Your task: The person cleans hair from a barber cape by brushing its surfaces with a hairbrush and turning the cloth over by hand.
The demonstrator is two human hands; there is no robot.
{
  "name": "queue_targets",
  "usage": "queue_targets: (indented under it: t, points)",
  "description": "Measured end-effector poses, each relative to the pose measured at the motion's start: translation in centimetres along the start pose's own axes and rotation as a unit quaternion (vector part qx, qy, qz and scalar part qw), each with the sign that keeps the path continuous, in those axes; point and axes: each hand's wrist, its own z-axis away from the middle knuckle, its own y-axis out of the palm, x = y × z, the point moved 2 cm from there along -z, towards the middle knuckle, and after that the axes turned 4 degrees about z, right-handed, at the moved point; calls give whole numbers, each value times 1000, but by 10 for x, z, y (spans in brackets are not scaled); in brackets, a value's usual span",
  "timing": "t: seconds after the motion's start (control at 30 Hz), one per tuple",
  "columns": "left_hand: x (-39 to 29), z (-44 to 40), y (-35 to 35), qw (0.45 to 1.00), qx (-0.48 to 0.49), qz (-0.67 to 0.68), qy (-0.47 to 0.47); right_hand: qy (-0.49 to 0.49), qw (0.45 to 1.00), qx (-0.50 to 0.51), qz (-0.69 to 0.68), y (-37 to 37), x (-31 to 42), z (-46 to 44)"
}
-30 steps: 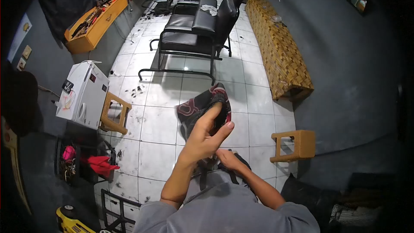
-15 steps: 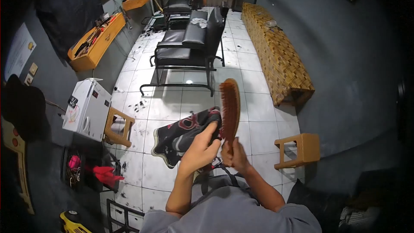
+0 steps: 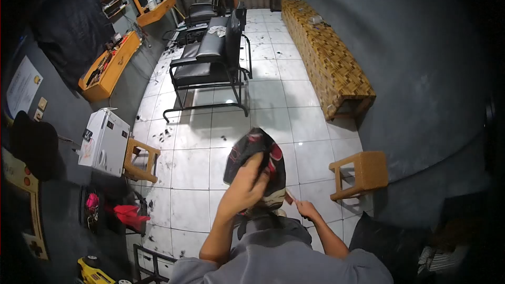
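A dark cloth-like item with red and pink patterns and a pale edge, perhaps a shoe (image 3: 274, 171), hangs over the floor in front of me. My left hand (image 3: 244, 186) is closed on it, with the fingers against its dark upper part. Lower and to the right, my right hand (image 3: 306, 210) is wrapped round the handle of a brush (image 3: 289, 197). Only a small part of the brush shows beside the pale lower edge of the shoe; the rest is hidden.
Black chairs (image 3: 202, 68) stand ahead on the tiled floor (image 3: 194, 163). A woven-pattern bench (image 3: 329, 52) runs along the right wall, with a brown stool (image 3: 368, 173) nearer. At left are a small white fridge (image 3: 105, 142), another stool (image 3: 142, 160) and a wooden shelf (image 3: 110, 68).
The brush has dropped from upright beside the shoe to low at its right, with my right hand. The shoe has turned, and its pale edge now faces down and right.
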Motion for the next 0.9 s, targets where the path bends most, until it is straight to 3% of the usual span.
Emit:
queue_targets:
  t: [0.07, 0.13, 0.17, 0.23, 0.27, 0.3, 0.37, 0.43, 0.5, 0.57, 0.6, 0.63, 0.67, 0.7, 0.73, 0.77, 0.83, 0.87, 0.9]
  points:
    - [3, 0, 26, 998, 5, -51, -27, -91, 951, -62, -288, -39, 44, 43]
    - [8, 7, 47, 997, 24, -57, -50, -165, 824, 3, -542, -85, 101, 102]
    - [6, 9, 56, 997, 19, -62, -50, -241, 788, -13, -567, -95, 118, 119]
    - [1, 10, 74, 997, 1, -67, -44, -283, 818, -97, -492, -83, 114, 107]
    - [-11, 6, 81, 997, -15, -74, -8, -380, 838, -264, -288, -67, 112, 95]
    - [-19, 3, 83, 999, -4, -32, -27, -449, 791, -411, -63, -49, 110, 89]
    - [-32, -5, 84, 996, 21, 52, -64, -323, 906, -109, -252, -31, 90, 72]
    - [-48, -9, 80, 985, -67, 158, -19, -294, 948, -108, -48, -19, 44, 45]
    - [-57, -6, 73, 951, -109, 281, -74, -63, 989, 29, 132, -1, -26, 16]
    - [-70, -6, 70, 952, -58, 299, -24, 42, 989, 36, 136, 8, -86, 3]
    - [-75, -6, 70, 961, -32, 274, 3, 16, 993, 9, 118, 19, -116, -23]
    - [-71, -4, 74, 982, -72, 171, 14, 4, 998, -17, 65, 14, -120, -16]
    - [-59, 0, 74, 993, -45, 108, -25, -11, 999, -42, 13, 9, -125, -10]
    - [-44, 2, 76, 997, -15, 43, -63, -13, 995, -70, -75, -28, -85, 22]
    - [-33, 4, 85, 992, -35, 35, -115, -103, 970, -164, -150, -46, -64, 35]
    - [-34, 6, 94, 992, -26, 27, -119, -163, 934, -178, -263, -62, -42, 46]
    - [-22, 7, 110, 999, -35, -7, -33, -196, 822, -87, -528, -114, 45, 126]
    - [-24, 8, 115, 994, -28, -49, -93, -249, 798, -71, -544, -123, 68, 147]
    - [-29, 6, 118, 995, -27, -33, -91, -303, 771, -58, -557, -127, 77, 159]
